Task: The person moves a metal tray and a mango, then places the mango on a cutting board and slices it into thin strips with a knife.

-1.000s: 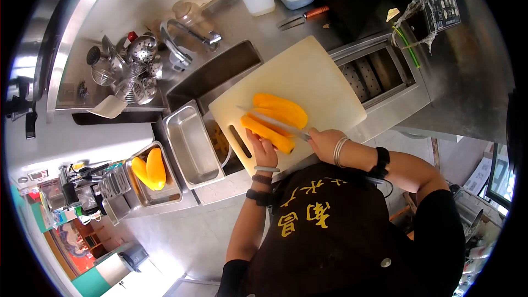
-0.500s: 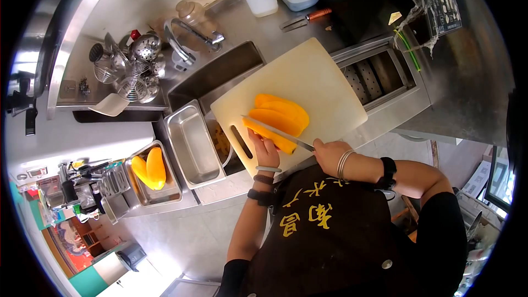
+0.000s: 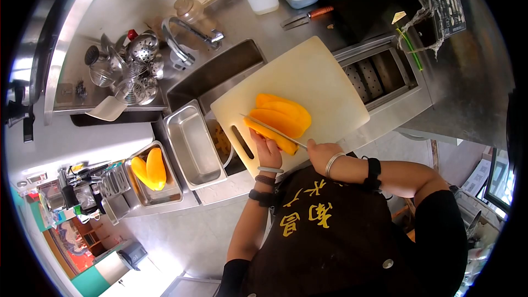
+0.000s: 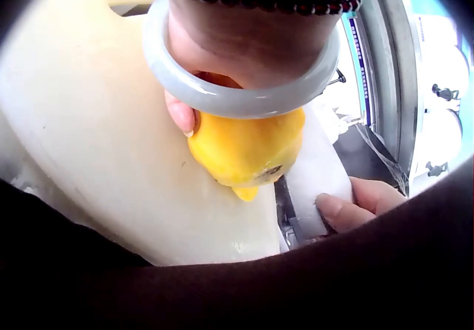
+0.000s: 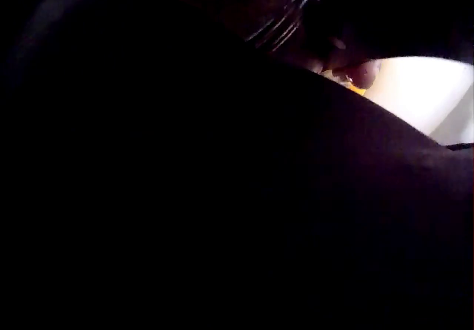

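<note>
On the white cutting board (image 3: 330,88) lie pieces of yellow-orange squash (image 3: 291,111), side by side. My left hand (image 3: 269,153) grips the piece of squash (image 3: 287,146) nearest my body. In the left wrist view its rounded end (image 4: 248,152) shows below a pale bangle, with a fingertip along its side. My right hand (image 3: 324,157) holds a knife (image 3: 275,130) by the handle, its long blade lying lengthwise along the gripped piece. Dark cloth fills most of the right wrist view, leaving only a few fingers (image 5: 363,74) visible.
Left of the board stands a bare steel pan (image 3: 192,146), then another pan (image 3: 176,195) with whole yellow squash (image 3: 157,168). The board spans a sink (image 3: 220,71) with a faucet (image 3: 179,49). Ladles and strainers (image 3: 132,69) crowd the back left; a red-handled tool (image 3: 308,17) lies behind.
The knife slid back toward my right side, then forward again along the squash, its blade now looking thinner and more edge-on. My left hand keeps its hold; the squash stays in place.
</note>
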Motion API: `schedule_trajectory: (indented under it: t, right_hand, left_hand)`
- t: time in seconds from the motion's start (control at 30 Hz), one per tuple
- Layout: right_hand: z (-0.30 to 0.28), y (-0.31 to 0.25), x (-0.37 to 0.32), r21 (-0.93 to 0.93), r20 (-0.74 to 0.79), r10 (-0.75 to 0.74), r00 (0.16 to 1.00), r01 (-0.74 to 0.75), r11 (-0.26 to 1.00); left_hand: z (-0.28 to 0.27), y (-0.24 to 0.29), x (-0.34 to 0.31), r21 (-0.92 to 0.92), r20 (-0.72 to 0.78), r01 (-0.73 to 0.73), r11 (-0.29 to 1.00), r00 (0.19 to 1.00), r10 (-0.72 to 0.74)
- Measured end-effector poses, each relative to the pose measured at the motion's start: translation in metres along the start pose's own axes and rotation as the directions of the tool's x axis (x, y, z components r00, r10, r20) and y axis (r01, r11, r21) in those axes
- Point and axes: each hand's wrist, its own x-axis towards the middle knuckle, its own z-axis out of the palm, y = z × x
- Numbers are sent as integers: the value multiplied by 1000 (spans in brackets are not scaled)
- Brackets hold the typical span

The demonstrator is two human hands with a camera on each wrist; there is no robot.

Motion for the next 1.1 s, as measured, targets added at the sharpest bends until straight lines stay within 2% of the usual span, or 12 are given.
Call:
schedule_trajectory:
  t: [0.3,0.43,0.5,0.57,0.7,0.8,1.03,1.1]
  right_hand:
    - [4,-5,14,32,48,33,998,-35,999]
    - [-3,-9,20,61,29,1,1000,-2,998]
    - [-6,-12,24,70,30,-29,999,27,997]
    - [-5,-13,28,64,24,24,999,-25,998]
    - [-2,-6,17,106,5,17,1000,-18,994]
    - [3,4,11,40,67,43,997,-46,998]
    - [35,8,47,85,-54,-30,998,35,996]
    - [40,12,50,85,-99,-46,994,54,995]
  left_hand:
    - [2,1,1,29,-3,-17,999,1000,17]
    - [2,0,3,54,7,-40,998,999,40]
    - [0,1,3,34,50,39,999,998,-41]
    - [-1,4,3,36,54,49,998,997,-51]
    - [-2,0,5,-3,55,29,1000,998,-29]
    - [-1,2,2,-9,55,58,998,997,-58]
    - [-4,-6,2,-11,31,31,999,999,-31]
    - [-5,-9,2,19,19,-21,1000,1000,21]
